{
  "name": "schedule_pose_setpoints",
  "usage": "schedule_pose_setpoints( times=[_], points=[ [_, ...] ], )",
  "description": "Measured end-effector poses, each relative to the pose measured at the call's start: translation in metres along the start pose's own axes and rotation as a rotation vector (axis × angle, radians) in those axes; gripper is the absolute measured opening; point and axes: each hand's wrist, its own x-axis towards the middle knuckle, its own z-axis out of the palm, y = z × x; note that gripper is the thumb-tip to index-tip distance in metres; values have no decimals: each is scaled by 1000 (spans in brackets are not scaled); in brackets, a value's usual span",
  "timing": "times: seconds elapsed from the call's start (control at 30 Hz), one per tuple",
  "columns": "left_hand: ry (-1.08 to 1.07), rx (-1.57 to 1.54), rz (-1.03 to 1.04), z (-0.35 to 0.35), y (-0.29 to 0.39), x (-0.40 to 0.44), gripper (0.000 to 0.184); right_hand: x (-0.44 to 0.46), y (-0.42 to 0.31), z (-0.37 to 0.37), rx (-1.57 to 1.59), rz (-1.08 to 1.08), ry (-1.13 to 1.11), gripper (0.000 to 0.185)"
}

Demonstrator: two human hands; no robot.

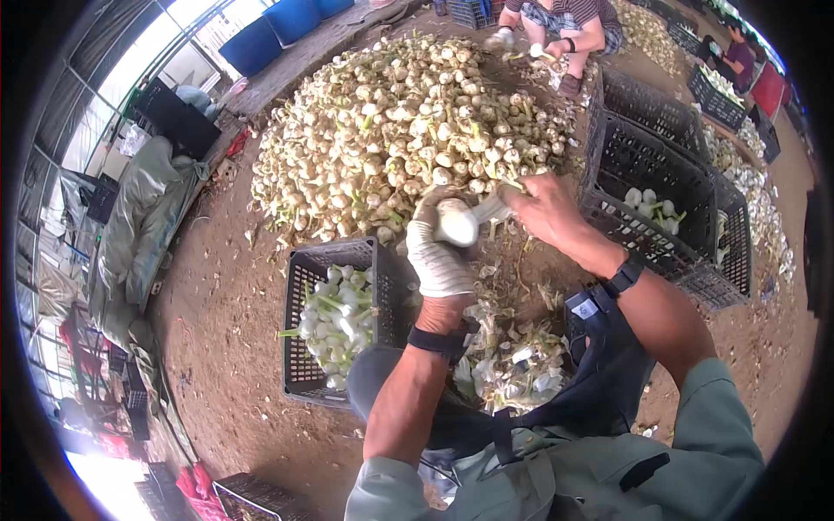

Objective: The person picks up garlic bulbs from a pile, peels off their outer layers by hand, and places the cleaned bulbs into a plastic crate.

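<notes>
My left hand [437,260], in a white knit glove, is wrapped round a garlic bulb [456,227] whose white, partly peeled face is turned up. To its right my bare right hand [543,208] is closed in a pinch. From those fingers a pale, blurred strip of garlic skin [492,209] stretches back to the bulb. Just beyond both hands rises a large heap of unpeeled garlic [391,130] with short stalks. Below them, between my legs, loose peeled-off skins [521,369] cover the ground.
A black crate [300,382] of cleaned bulbs stands at my left. More black crates [651,165] stand at my right, one with a few white bulbs [656,208]. Across the heap a co-worker [565,35] crouches. Blue tubs [252,48] stand at the back left.
</notes>
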Motion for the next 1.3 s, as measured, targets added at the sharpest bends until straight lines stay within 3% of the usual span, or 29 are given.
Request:
schedule_pose_setpoints(
  times=[0.03,0.1,0.17,0.23,0.27,0.3,0.33,0.37,0.4,0.43,0.5,0.57,0.63,0.67,0.73,0.77,0.83,0.87,0.9,0.97,1.0,1.1,1.17,1.23,1.27,1.3],
  points=[
    [40,-20,-15,2,3,-1,38,-1,-3,1,3,6,5,37],
    [115,-58,-70,-3,5,3,37,-4,-14,5,103,215,34,38],
    [169,-156,-132,-26,1,15,34,-5,-26,3,210,199,33,36],
    [117,-163,-170,-25,6,16,33,-7,-31,3,279,328,-14,33],
    [213,-126,-182,-23,4,16,34,-4,-14,12,277,337,-15,33],
    [311,-86,-200,-15,5,14,35,1,16,27,201,174,11,31],
    [374,-105,-116,-4,4,9,38,4,-4,21,125,12,34,30],
    [-25,-284,-115,-25,10,14,39,0,-22,1,289,427,32,27],
    [-79,-305,-54,-29,38,11,39,7,3,-14,319,618,80,28],
    [-137,-331,10,-24,61,7,39,15,27,-36,183,655,4,27],
    [-102,-184,27,-23,75,8,32,20,61,-30,-95,519,-256,20],
    [42,49,47,-38,60,11,29,-3,10,-6,-361,314,-741,13],
    [15,124,40,-33,44,13,38,-37,-14,17,-378,6,-733,11],
    [-7,188,20,-31,43,7,42,-41,-15,20,-370,14,-737,11],
    [-53,253,20,-14,49,-4,58,-42,-22,20,-259,-305,-602,27],
    [-52,251,25,-15,50,-4,58,-38,-26,13,-261,-310,-603,27],
    [-41,263,-26,-20,50,-3,69,-27,-49,-7,4,-20,-657,25],
    [-38,321,20,-27,43,0,79,-29,-47,-3,182,-101,-451,31],
    [-30,322,20,-25,44,-3,79,-30,-57,-6,186,-101,-458,31],
    [-40,484,33,-15,44,-10,66,-29,-86,-17,185,15,-234,32],
    [-99,483,34,-18,36,-8,66,-29,-80,-7,308,-57,-192,34],
    [-156,770,223,-16,13,-7,61,-28,-70,5,149,-184,-37,31],
    [-193,766,186,-18,10,-7,57,-25,-57,5,75,-283,35,29],
    [-121,633,9,-7,16,-8,56,-24,-53,-7,-10,-263,-131,23],
    [-62,432,-47,3,16,-13,59,-20,-51,-3,212,-100,-89,17],
    [-67,434,-51,3,14,-12,59,-19,-46,-5,212,-95,-84,17]
  ],
)
